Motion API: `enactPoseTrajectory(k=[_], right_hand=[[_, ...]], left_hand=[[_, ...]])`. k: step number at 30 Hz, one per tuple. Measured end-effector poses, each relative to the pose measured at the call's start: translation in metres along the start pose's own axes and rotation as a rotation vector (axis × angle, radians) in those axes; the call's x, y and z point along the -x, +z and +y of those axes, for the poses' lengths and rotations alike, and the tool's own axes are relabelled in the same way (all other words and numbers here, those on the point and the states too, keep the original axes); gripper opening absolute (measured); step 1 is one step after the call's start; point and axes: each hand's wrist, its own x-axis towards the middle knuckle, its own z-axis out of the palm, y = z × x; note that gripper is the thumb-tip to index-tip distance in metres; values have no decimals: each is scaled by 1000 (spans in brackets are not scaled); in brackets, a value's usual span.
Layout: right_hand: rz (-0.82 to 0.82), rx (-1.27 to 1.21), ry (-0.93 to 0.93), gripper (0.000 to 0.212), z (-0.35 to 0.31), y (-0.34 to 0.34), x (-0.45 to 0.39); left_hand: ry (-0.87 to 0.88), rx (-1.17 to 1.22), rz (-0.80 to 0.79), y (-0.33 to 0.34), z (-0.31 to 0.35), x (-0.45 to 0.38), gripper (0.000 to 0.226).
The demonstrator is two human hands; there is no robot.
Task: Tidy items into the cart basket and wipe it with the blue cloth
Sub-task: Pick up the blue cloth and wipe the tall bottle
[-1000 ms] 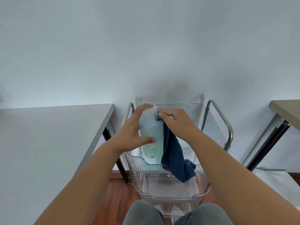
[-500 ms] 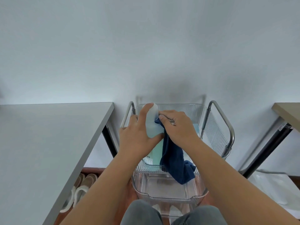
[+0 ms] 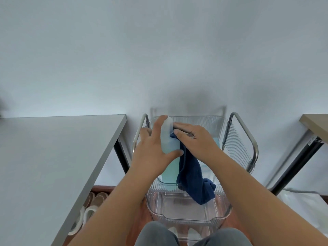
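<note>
My left hand [image 3: 152, 151] grips a pale translucent bottle [image 3: 167, 139] holding light blue-green liquid, upright inside the cart's clear top basket [image 3: 200, 119]. My right hand [image 3: 195, 141] holds the dark blue cloth [image 3: 193, 176] against the bottle's right side near its top. The cloth hangs down from that hand over the basket's front rim. Part of the bottle is hidden behind my left hand.
The cart has metal side handles [image 3: 246, 132] and a lower clear basket [image 3: 188, 208]. A grey table [image 3: 53, 157] stands at the left with slippers [image 3: 88, 208] under it. A tan table [image 3: 316, 125] edge shows at the right. My knees [image 3: 159, 235] are at the bottom.
Both hands with the bottle and cloth have lowered a little into the top basket. My left hand has turned further over the bottle. The view shifted, revealing slippers under the table.
</note>
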Motion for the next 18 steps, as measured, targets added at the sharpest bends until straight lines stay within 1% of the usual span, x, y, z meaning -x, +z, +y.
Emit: enactPoseTrajectory(k=[2,6,8,11,13,15,16,18], right_hand=[[2,10,6,33,0,1,0],[-24,123,-9,34,1,-6,-1],[-51,139,1,34,0,-10,-3],[-87,123,12,32,-3,-15,-6],[-105,123,24,32,-4,-17,-6],[-97,135,37,33,-4,-17,-4],[-82,138,46,33,-4,-15,-2],[-51,160,47,34,-5,-11,0]], left_hand=[[-5,3,38,4,6,2,92],[98,-29,-28,-4,-3,-8,87],[148,23,-144,-11,-11,-15,90],[184,202,-363,-22,-23,-27,92],[184,294,-442,-27,-27,-32,93],[201,262,-418,-23,-23,-29,95],[178,209,-343,-17,-19,-23,96],[62,113,-131,-3,-7,-8,99]])
